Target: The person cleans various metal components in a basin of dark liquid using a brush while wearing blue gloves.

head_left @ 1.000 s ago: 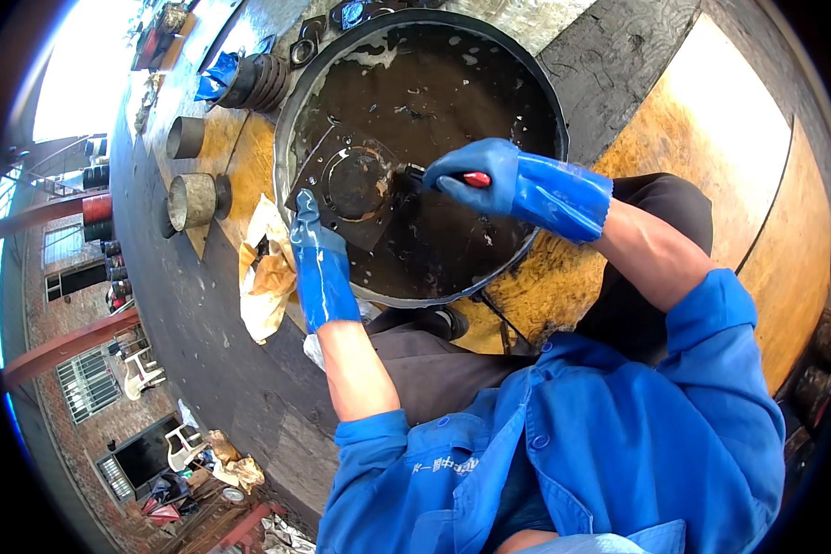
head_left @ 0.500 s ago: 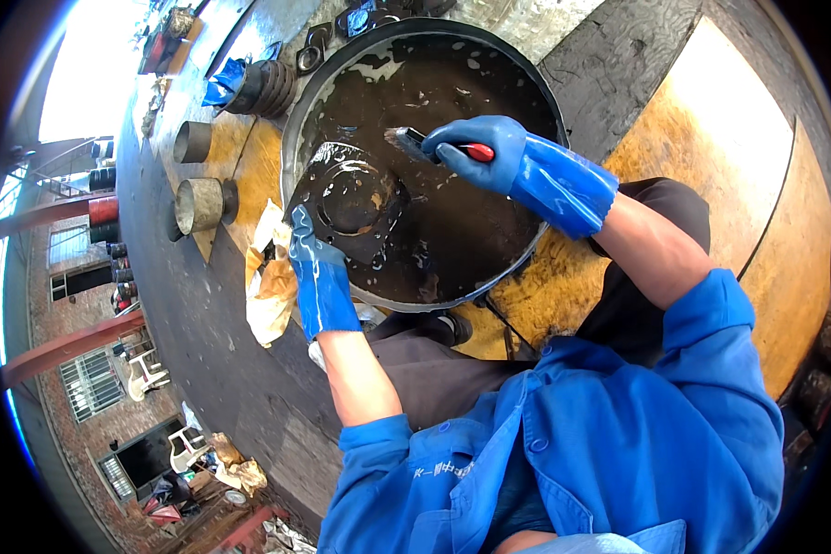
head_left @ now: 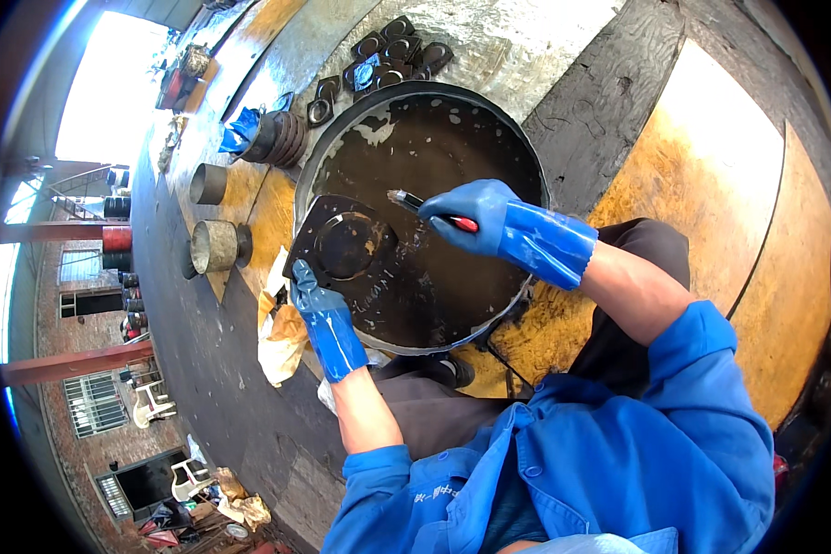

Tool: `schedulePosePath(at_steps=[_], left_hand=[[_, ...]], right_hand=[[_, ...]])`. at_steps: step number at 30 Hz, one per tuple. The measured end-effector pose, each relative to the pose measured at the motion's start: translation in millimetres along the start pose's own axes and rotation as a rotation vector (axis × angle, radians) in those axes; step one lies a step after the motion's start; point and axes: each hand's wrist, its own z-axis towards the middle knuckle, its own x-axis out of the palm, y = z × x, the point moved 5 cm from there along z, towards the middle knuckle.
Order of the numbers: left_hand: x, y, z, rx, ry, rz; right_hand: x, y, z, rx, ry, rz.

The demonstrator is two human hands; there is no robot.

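Observation:
My left hand (head_left: 323, 312), in a blue rubber glove, grips the near-left corner of a dark square plate with a round centre (head_left: 349, 246). The plate is tilted over the left part of a wide round black basin (head_left: 425, 87) of dark brown liquid. My right hand (head_left: 474, 215), gloved alike, is closed around a brush with a black and red handle (head_left: 413, 200). The brush's pale bristles point left, over the liquid and apart from the plate. My right fingertips are partly hidden by the glove's back.
Left of the basin lie crumpled yellowish paper (head_left: 283, 346), a metal ring (head_left: 213, 246), another short cylinder (head_left: 209, 184) and stacked dark rings (head_left: 280, 138). Several dark plates (head_left: 392, 57) sit beyond the basin. Wooden boards (head_left: 711, 175) extend to the right.
The view has shifted, so the basin and surroundings sit lower in the picture. The plate's face looks less glossy and its edges show more clearly. Both hands keep their holds.

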Motion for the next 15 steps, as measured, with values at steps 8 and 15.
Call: schedulePosePath(at_steps=[8, 15], left_hand=[[-11, -5, 8, 0.077, -0.060, -0.081], [-8, -25, -3, 0.116, -0.041, 0.155]], right_hand=[[-6, 1, -8, 0.001, 0.061, -0.082], [7, 7, -18, -0.037, 0.166, -0.178]])
